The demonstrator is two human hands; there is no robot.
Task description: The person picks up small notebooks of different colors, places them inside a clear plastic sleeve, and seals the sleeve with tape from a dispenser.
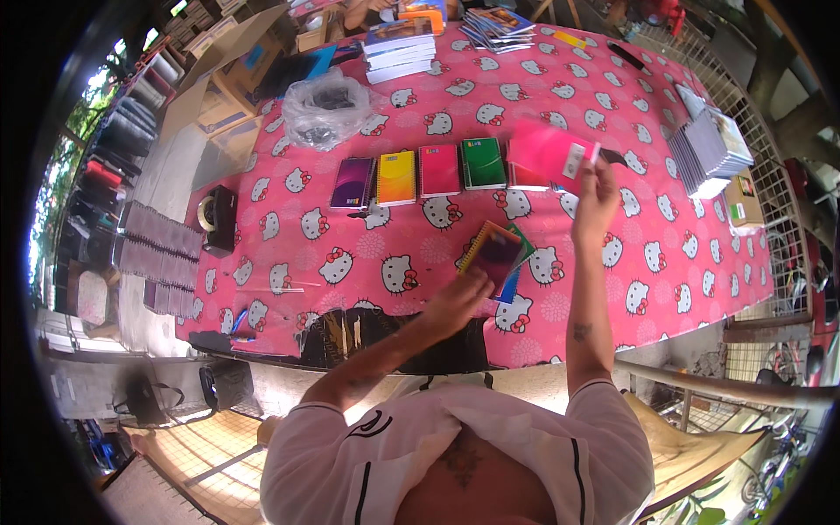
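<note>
My right hand (pixel 595 197) grips the edge of a pink notebook (pixel 547 150), blurred and raised over the right end of a row. A purple spiral notebook (pixel 353 184), a yellow one (pixel 395 178), a pink one (pixel 439 171) and a green one (pixel 483 164) stand side by side in that row. Beside the green one, another notebook (pixel 528 179) is mostly hidden under the raised one. Nearer to me, my left hand (pixel 468 293) has its fingers closed on a small fanned stack of spiral notebooks (pixel 494 254), with a dark purple one on top and green and blue edges showing.
A pink cat-patterned cloth (pixel 341 254) covers the table. A tape dispenser (pixel 217 220) and stacked spiral notebooks (pixel 159 254) are at left. Behind lie a clear plastic bag (pixel 324 109) and a book stack (pixel 400 52). More books (pixel 704 153) stand right. Another person's arm (pixel 367 12) shows at the far edge.
</note>
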